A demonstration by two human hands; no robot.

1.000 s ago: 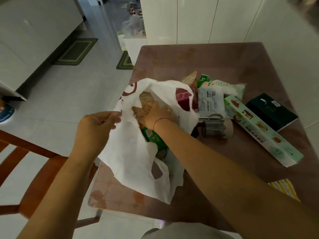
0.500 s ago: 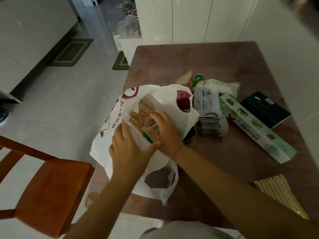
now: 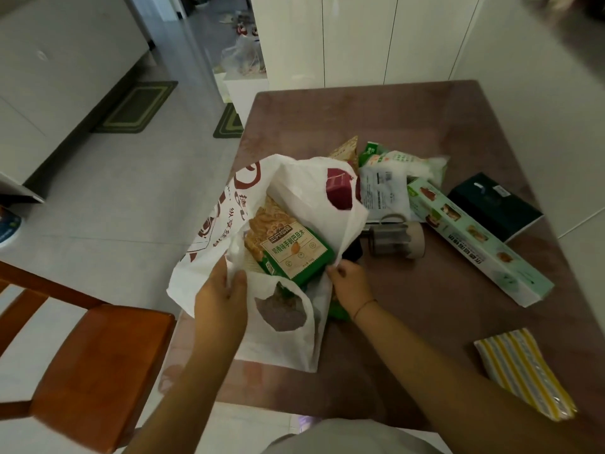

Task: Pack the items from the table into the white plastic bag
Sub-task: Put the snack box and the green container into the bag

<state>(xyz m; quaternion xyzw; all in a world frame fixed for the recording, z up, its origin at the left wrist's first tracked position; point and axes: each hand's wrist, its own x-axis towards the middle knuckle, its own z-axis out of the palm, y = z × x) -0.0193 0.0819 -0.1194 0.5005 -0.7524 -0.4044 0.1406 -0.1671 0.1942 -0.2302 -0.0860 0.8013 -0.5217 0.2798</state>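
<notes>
The white plastic bag [image 3: 288, 335] with red print lies open on the left part of the brown table [image 3: 409, 126]. A green nut packet [image 3: 291, 250] lies in its mouth. My left hand [image 3: 221, 296] pinches the bag's near left edge. My right hand [image 3: 350, 283] pinches the bag's right edge beside the packet. Behind the bag sit a dark red box [image 3: 339, 188], a white pouch [image 3: 386, 188], a long cling-film box [image 3: 474, 237], a dark green box [image 3: 494, 204] and a grey cup [image 3: 397, 239] on its side.
A striped yellow packet [image 3: 523, 371] lies at the table's near right. An orange wooden chair [image 3: 91, 365] stands left of the table. White cabinets [image 3: 360, 37] line the wall behind, and floor mats [image 3: 137, 106] lie on the tiled floor.
My right hand left the nut packet inside the bag and moved back to the bag's right edge. My left hand shifted to the near left edge, and the bag's mouth spread wider.
</notes>
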